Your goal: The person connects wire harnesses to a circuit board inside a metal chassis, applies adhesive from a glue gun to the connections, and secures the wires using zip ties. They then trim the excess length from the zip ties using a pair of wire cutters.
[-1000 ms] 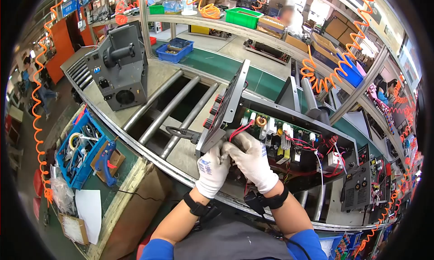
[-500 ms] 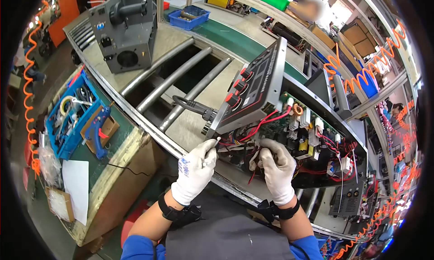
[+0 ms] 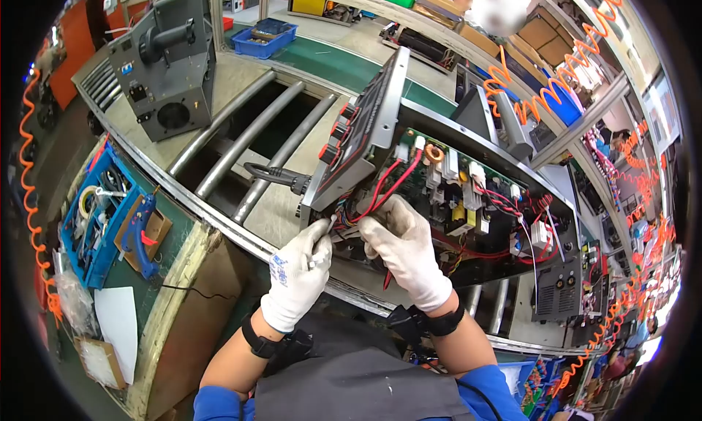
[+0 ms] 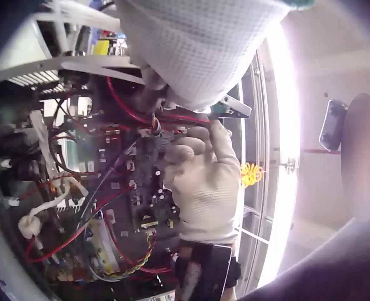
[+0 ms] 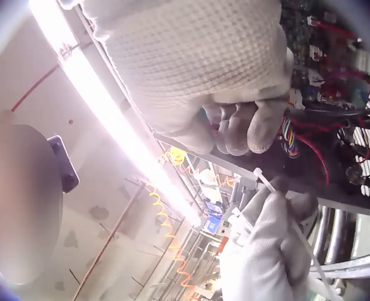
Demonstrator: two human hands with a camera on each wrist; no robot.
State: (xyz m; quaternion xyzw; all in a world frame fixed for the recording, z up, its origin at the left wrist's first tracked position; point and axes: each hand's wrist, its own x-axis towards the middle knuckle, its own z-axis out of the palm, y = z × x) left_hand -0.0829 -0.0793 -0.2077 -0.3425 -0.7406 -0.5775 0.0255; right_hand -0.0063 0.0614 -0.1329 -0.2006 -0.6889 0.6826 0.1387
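Observation:
Both hands wear white knit gloves. My left hand [image 3: 298, 275] pinches a white cable tie [image 5: 265, 180] between thumb and fingers, its small square head pointing up in the right wrist view. Close by, my right hand [image 3: 408, 251] curls its fingers at a bundle of coloured wires [image 5: 290, 139] behind the front panel. That panel [image 3: 365, 128], with red-ringed knobs, leans away from an open dark metal case [image 3: 497, 275]. Red wires [image 3: 391, 179] run from a green circuit board [image 3: 420, 147] down to the right hand. The right fingertips are partly hidden.
A black cable with a plug [image 3: 281, 176] sticks out from the panel's left side. Metal rollers [image 3: 252, 147] cross the conveyor at left. A finished-looking grey machine [image 3: 168, 77] stands farther back. A blue tool tray [image 3: 95, 223] lies on the left bench.
The hands were together at the panel's lower edge, then came apart, with the white tie showing in the left hand. Now the right hand has moved left, back to the wires.

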